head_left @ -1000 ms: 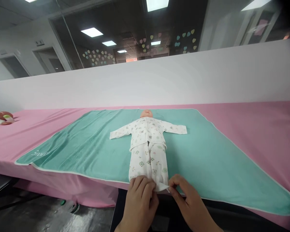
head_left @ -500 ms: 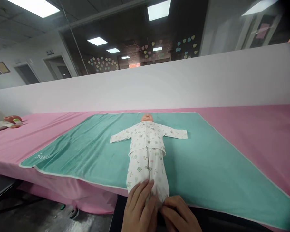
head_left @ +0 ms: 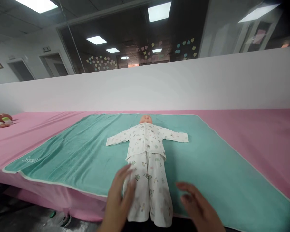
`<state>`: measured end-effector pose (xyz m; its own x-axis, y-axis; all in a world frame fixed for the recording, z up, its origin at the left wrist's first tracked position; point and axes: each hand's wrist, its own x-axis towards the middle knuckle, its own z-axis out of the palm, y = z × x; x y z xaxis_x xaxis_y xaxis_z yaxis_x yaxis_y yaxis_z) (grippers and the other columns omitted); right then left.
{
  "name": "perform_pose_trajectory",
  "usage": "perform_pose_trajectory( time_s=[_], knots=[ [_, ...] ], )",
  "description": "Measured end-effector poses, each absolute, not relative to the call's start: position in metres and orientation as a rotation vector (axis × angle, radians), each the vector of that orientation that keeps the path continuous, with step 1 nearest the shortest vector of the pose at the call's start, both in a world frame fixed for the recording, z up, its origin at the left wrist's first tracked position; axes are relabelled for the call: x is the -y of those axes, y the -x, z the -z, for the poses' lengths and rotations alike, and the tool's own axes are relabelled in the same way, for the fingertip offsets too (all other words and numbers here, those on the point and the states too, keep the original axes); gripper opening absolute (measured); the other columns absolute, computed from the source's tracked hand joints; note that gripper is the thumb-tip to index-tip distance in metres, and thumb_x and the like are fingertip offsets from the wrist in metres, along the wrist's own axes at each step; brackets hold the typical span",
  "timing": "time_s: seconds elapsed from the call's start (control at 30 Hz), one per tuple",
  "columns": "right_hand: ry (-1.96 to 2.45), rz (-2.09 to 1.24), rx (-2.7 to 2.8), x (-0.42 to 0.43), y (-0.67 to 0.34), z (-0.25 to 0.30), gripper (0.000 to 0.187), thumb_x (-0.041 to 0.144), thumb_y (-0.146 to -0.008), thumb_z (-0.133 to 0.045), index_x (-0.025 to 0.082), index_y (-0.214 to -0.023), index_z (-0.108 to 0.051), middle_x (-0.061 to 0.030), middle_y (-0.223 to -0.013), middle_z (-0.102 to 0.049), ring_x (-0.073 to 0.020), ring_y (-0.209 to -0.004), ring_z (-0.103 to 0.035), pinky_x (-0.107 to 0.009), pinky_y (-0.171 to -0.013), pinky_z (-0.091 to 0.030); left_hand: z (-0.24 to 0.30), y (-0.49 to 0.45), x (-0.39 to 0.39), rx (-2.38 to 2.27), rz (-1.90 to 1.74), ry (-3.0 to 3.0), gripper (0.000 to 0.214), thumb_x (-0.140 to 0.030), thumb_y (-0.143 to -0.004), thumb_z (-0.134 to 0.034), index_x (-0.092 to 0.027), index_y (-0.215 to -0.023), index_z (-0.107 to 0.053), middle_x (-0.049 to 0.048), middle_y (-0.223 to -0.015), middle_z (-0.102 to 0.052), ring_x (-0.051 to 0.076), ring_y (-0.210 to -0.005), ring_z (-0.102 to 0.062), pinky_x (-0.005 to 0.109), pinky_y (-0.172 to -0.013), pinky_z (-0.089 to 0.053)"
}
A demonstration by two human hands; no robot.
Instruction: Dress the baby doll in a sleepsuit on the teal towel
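A baby doll [head_left: 145,119] lies on its back on a green blanket [head_left: 203,161], its head at the far side. It wears a white printed top [head_left: 146,139] with the sleeves spread wide, and matching white trousers [head_left: 157,190] whose legs reach the near edge. My left hand [head_left: 119,195] is beside the left trouser leg with fingers apart, blurred and overlapping it in view. To the right of the trousers, my right hand [head_left: 195,204] hovers with its fingers parted and curved. Neither hand holds anything. The doll's hands and feet are hidden in the clothes.
Under the blanket, a pink cloth [head_left: 50,129] covers the table. Part of another doll [head_left: 2,119] lies at the far left. A white low wall [head_left: 111,88] with glass above runs behind. Wheeled legs [head_left: 64,220] show below the cloth at lower left.
Both hands have let go of the trouser bottoms and moved apart, the left one leftward, the right one rightward. The trouser legs now lie straight, their hems visible. The view has shifted slightly.
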<state>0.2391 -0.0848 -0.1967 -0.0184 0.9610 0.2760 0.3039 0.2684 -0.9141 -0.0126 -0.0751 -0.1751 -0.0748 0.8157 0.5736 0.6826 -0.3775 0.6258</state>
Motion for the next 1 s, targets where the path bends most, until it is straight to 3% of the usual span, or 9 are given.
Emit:
perform_pose_trajectory(
  time_s=[0.13,0.23,0.33,0.4,0.53,0.77,1.0],
  knots=[
    [1.142,-1.315,1.074,-0.006,-0.233,0.161,0.030,0.037,-0.082,-0.056,0.023,-0.108,-0.060,-0.0043,-0.122,-0.057,-0.0174,-0.112,-0.054,-0.023,-0.085,-0.051,0.135,0.031,0.003,-1.680,-1.197,-1.327,0.047,-0.053,-0.078,-0.052,-0.019,-0.109,-0.057,0.0109,-0.113,-0.060,0.023,-0.094,-0.060,0.032,-0.074,-0.050],
    [1.047,-1.627,0.796,-0.073,-0.212,0.161,0.020,0.030,-0.078,-0.061,0.016,-0.093,-0.063,-0.0087,-0.104,-0.065,-0.0182,-0.098,-0.061,-0.026,-0.081,-0.053,0.125,0.047,-0.045,-1.571,-0.938,-1.234,0.053,-0.064,-0.068,-0.056,-0.015,-0.087,-0.063,0.0095,-0.089,-0.064,0.021,-0.077,-0.059,0.028,-0.061,-0.048],
    [1.014,-1.678,0.693,-0.114,-0.196,0.170,0.019,0.024,-0.076,-0.063,0.014,-0.092,-0.062,-0.0077,-0.096,-0.068,-0.0164,-0.087,-0.064,-0.026,-0.077,-0.054,0.124,0.058,-0.073,-1.645,-0.802,-1.278,0.054,-0.067,-0.062,-0.058,-0.014,-0.072,-0.063,0.0073,-0.074,-0.062,0.018,-0.067,-0.055,0.025,-0.053,-0.043],
    [0.988,-1.696,0.688,-0.125,-0.190,0.173,0.022,0.024,-0.075,-0.064,0.013,-0.095,-0.062,-0.0075,-0.096,-0.068,-0.0160,-0.086,-0.064,-0.026,-0.077,-0.054,0.126,0.058,-0.083,-1.576,-0.841,-1.288,0.052,-0.065,-0.063,-0.059,-0.014,-0.071,-0.063,0.0079,-0.075,-0.063,0.019,-0.071,-0.057,0.026,-0.059,-0.045],
    [0.898,-1.801,0.754,-0.130,-0.183,0.173,0.032,0.029,-0.075,-0.065,0.013,-0.103,-0.060,-0.0097,-0.101,-0.067,-0.0195,-0.090,-0.064,-0.031,-0.079,-0.053,0.134,0.044,-0.094,-1.227,-1.016,-1.065,0.048,-0.055,-0.069,-0.063,-0.011,-0.089,-0.062,0.0129,-0.096,-0.067,0.021,-0.087,-0.061,0.030,-0.077,-0.049],
    [0.926,-1.696,0.808,-0.149,-0.181,0.181,0.036,0.037,-0.076,-0.062,0.017,-0.106,-0.059,-0.0091,-0.099,-0.068,-0.0222,-0.099,-0.061,-0.033,-0.085,-0.050,0.131,0.025,-0.117,-1.176,-1.146,-0.865,0.049,-0.044,-0.061,-0.075,-0.013,-0.097,-0.060,0.0152,-0.103,-0.067,0.028,-0.094,-0.063,0.034,-0.076,-0.054],
    [0.811,-1.638,0.756,-0.183,-0.189,0.178,0.038,0.040,-0.075,-0.063,0.020,-0.107,-0.059,-0.0059,-0.106,-0.067,-0.0220,-0.100,-0.061,-0.033,-0.084,-0.051,0.123,0.009,-0.161,-1.076,-1.166,-0.846,0.048,-0.039,-0.065,-0.074,-0.011,-0.102,-0.060,0.0151,-0.097,-0.069,0.028,-0.094,-0.064,0.035,-0.081,-0.053]
  ],
)
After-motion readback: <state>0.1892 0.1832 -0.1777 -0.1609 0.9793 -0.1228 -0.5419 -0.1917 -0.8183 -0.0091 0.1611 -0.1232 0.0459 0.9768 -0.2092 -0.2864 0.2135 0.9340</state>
